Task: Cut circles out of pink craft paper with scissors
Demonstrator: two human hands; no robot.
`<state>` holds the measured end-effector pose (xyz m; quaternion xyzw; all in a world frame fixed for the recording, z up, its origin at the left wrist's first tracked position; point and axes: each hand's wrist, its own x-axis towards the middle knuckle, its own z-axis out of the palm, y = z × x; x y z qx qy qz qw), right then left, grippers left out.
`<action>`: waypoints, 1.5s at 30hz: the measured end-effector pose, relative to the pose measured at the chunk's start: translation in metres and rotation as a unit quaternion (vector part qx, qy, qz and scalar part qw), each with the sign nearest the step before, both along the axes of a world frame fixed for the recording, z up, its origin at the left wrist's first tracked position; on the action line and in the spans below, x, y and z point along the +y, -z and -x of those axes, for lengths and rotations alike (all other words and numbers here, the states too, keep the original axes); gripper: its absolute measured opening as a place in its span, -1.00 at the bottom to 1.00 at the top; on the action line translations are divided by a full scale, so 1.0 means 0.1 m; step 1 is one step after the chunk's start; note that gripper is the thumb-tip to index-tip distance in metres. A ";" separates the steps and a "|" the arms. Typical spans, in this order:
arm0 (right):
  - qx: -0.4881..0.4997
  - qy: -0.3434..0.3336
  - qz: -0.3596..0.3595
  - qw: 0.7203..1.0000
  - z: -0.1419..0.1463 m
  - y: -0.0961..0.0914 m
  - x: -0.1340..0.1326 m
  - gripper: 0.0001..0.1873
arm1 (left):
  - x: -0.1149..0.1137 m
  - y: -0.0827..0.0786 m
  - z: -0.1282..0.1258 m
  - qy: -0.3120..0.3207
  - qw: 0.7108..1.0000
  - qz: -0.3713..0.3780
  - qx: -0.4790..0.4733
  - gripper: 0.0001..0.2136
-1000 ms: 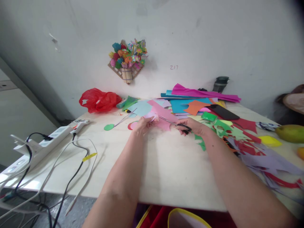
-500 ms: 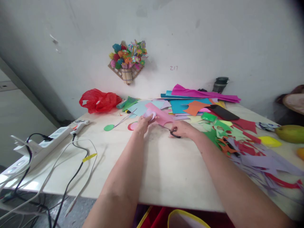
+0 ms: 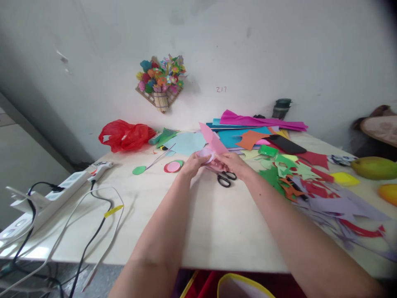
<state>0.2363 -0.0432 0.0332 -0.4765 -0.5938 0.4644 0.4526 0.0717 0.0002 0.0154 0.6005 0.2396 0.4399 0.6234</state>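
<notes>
Pink paper (image 3: 214,138): held above the table (image 3: 223,231), mid-table, its free part rising beyond the hands. Left hand (image 3: 192,164): fingers pinching a pale lilac disc (image 3: 205,154) against the paper's near end. Right hand (image 3: 235,164): fingers closed on the pink paper, nearly meeting the left. Scissors (image 3: 227,178) lie on the table just below the right hand, black handles toward the wearer, blades hidden. Left of the hands: stacked paper circles (image 3: 173,166), pink uppermost.
</notes>
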 end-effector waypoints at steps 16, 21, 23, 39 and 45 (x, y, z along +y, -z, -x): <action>0.082 0.158 -0.007 0.984 0.19 0.17 0.13 -0.87 | -0.08 -0.02 -0.11 -0.025 0.997 0.073 -0.011 -0.77; 0.109 0.168 -0.022 0.980 0.22 0.13 0.07 -0.87 | -0.07 0.02 -0.19 -0.087 0.983 0.150 -0.054 -0.80; 0.115 0.173 -0.028 0.978 0.21 0.12 0.05 -0.86 | -0.06 0.04 -0.23 -0.109 0.977 0.172 -0.062 -0.80; 0.115 0.190 -0.049 0.974 0.25 0.20 0.09 -0.77 | -0.15 0.04 -0.47 -0.237 0.942 0.187 -0.148 -0.86; -0.079 0.132 -0.042 0.987 0.12 0.14 0.09 -0.73 | -0.09 0.05 -0.39 -0.291 0.934 0.144 -0.152 -0.83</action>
